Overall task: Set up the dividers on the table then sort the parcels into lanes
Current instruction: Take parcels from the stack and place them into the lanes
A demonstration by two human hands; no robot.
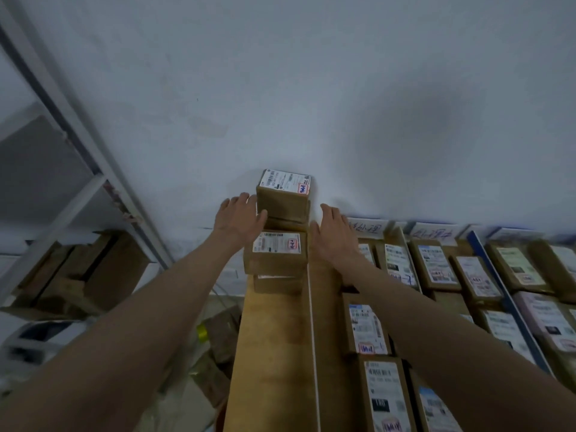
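Both forearms outstretched, left hand [238,218] and right hand [333,235], fingers spread, flanking stacked parcels [282,226].

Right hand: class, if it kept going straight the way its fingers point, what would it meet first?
Probably the pale grey wall: the right hand points past the upper brown cardboard parcel, though depth is unclear.
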